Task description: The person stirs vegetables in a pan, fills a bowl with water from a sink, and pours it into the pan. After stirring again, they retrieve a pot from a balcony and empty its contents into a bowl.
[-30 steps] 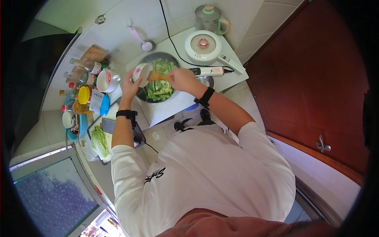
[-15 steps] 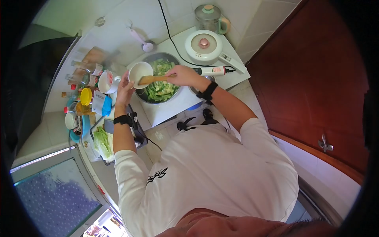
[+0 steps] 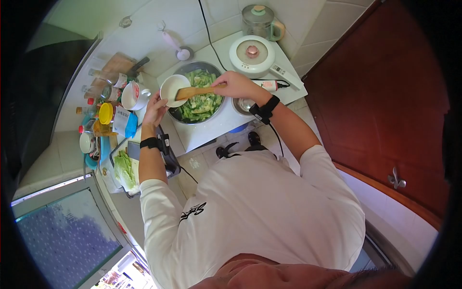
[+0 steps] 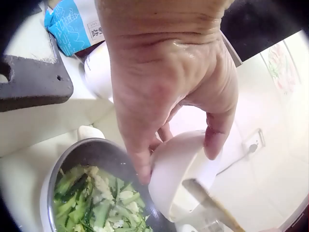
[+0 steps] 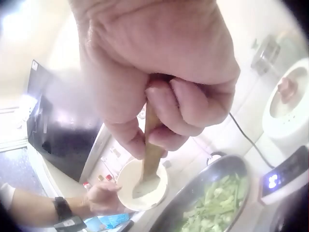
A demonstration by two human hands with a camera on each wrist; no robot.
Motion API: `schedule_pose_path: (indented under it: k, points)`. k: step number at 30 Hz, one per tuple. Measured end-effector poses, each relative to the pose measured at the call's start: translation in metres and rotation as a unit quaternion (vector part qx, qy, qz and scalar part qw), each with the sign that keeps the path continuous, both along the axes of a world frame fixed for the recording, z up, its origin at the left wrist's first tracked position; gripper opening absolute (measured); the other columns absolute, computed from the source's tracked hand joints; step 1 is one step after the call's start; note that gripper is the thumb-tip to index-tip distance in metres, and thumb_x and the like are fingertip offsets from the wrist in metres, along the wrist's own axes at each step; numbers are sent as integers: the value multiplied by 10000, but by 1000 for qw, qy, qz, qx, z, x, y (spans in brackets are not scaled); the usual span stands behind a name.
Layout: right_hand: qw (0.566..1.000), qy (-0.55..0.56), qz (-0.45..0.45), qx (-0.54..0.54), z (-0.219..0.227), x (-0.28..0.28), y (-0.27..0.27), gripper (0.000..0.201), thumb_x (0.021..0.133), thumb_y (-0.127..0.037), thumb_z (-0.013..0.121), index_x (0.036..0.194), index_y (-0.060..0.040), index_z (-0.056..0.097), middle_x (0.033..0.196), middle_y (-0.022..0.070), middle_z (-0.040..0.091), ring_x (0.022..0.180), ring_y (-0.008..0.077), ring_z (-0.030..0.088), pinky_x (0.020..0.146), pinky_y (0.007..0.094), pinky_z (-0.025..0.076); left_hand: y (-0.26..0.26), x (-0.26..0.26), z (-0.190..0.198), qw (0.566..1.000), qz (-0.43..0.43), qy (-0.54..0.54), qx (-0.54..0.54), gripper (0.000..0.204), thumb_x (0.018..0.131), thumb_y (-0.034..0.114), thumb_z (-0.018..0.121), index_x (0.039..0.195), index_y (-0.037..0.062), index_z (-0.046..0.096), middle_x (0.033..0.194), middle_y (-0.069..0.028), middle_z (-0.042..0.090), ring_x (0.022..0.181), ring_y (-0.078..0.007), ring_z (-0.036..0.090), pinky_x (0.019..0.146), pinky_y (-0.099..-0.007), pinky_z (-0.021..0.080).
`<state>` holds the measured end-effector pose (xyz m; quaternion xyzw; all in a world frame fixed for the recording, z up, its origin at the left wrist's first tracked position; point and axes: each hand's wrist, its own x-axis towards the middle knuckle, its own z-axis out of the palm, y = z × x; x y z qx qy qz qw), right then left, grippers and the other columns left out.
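Note:
A small white bowl [image 3: 169, 91] is gripped by its rim in the left hand [image 3: 154, 110], tilted over the left edge of the pan. Fingers and thumb of the left hand [image 4: 169, 82] lie on opposite sides of the bowl [image 4: 176, 169]. Curled round the handle of a wooden spatula [image 3: 197, 91] is the right hand [image 3: 238, 86]; the spatula's blade rests inside the bowl. In the right wrist view, pale liquid shows in the bowl [image 5: 128, 186] round the blade. Below both hands, the pan [image 3: 185, 120] holds chopped green vegetables [image 3: 202, 107] with pale pieces.
Right of the pan stand a metal bowl [image 3: 242, 107], a white lidded pot [image 3: 251, 54] and a glass kettle [image 3: 258, 21]. Several bottles, a white cup [image 3: 131, 98] and a blue packet [image 3: 131, 126] crowd the left counter. Leafy greens [image 3: 124, 168] lie nearer the person.
The bowl has turned from over the vegetables toward the pan's left edge, its opening now facing up more. The spatula blade has moved into the bowl, and the right hand has shifted slightly right.

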<state>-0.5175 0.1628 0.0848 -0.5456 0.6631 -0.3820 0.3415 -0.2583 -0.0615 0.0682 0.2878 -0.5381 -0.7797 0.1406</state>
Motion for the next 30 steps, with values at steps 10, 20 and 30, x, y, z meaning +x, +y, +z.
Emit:
schedule_pose_path:
  k: [10, 20, 30]
  points:
    - [999, -28, 35, -22, -8, -9, -5, 318, 774, -240, 678, 1027, -47, 688, 680, 90, 634, 590, 125, 543, 564, 279, 432, -2, -12, -9, 999, -18, 27, 43, 571, 769, -33, 579, 1306, -11, 386, 1220, -111, 536, 1132, -215, 530, 977, -358, 425]
    - [1000, -3, 10, -21, -10, 2, -9, 320, 775, -252, 666, 1031, -62, 688, 687, 100, 637, 576, 153, 546, 558, 298, 437, -1, -14, -19, 1000, -14, 20, 19, 596, 724, -60, 569, 1291, -7, 394, 1209, -107, 534, 1149, -220, 511, 993, -346, 404]
    - [989, 131, -68, -11, 8, 37, -5, 214, 791, -283, 599, 936, -174, 712, 820, 116, 666, 737, 329, 636, 662, 429, 503, -4, -9, -27, 995, 36, 47, 75, 509, 774, -23, 582, 1253, 11, 411, 1172, -122, 537, 1097, -223, 545, 950, -383, 455]
